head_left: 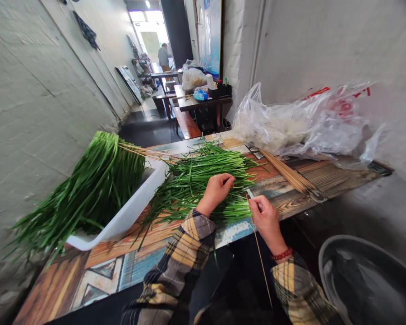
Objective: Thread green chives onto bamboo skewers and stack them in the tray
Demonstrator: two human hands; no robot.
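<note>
My left hand (216,192) pinches chives (196,180) on the table (101,266); my right hand (265,219) grips a skewer (261,262) just beside the chives.

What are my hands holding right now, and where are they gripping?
The right hand pinches a bamboo skewer near its upper end. The left hand grips a few chive stalks on the loose pile, partway along their length.
</note>
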